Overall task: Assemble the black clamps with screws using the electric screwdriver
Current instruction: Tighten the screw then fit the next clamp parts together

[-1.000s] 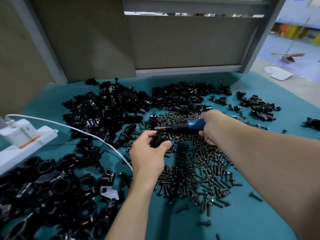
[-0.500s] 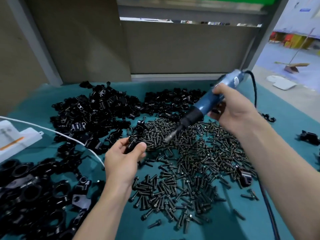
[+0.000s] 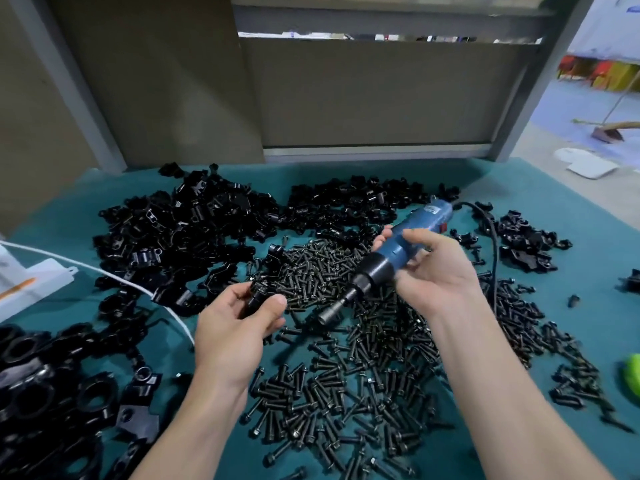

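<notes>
Screws [image 3: 346, 375] lie heaped within easy reach on the table [image 3: 519, 188], with loose clamps [image 3: 180, 230] piled behind. Left hand [image 3: 239, 327], palm inward, pinches one clamp piece [image 3: 255, 299] between thumb and fingers. Right hand [image 3: 436, 271] wraps the blue screwdriver [image 3: 394, 254], its tip angled down towards that piece, probably lining up to drive.

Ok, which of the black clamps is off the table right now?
The small clamp pinched in the left hand, near the screws. Every other clamp lies in heaps on the teal mat.
</notes>
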`<act>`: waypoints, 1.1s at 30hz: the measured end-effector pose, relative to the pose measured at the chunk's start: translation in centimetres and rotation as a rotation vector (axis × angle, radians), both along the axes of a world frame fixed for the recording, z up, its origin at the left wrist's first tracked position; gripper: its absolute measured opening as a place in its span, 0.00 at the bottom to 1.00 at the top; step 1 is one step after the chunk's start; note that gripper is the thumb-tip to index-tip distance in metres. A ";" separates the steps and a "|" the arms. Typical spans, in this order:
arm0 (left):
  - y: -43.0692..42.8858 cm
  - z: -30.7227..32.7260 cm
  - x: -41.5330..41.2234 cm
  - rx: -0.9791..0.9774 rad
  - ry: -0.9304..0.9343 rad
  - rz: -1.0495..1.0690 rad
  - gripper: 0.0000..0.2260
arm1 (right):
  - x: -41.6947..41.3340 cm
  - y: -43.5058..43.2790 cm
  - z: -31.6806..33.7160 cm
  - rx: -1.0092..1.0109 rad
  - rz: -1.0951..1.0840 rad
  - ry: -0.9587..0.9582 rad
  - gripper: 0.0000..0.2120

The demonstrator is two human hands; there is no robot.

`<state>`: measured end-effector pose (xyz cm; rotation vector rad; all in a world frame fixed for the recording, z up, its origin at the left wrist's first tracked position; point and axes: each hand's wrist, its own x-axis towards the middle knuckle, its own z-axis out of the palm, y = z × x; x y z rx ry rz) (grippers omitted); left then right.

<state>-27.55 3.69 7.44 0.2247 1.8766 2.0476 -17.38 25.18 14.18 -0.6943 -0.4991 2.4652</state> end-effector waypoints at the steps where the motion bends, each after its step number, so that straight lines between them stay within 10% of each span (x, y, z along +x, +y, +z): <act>1: 0.0 0.0 0.1 0.006 -0.009 -0.021 0.07 | -0.1 -0.2 -0.3 -0.019 0.007 0.037 0.31; 8: 0.6 0.2 0.6 0.014 0.000 -0.141 0.05 | -0.7 -1.3 -1.1 0.092 0.146 -0.091 0.10; 33: 0.1 -0.7 1.4 -0.151 0.067 -0.464 0.09 | 0.0 -1.1 -2.6 0.138 -0.401 -0.042 0.07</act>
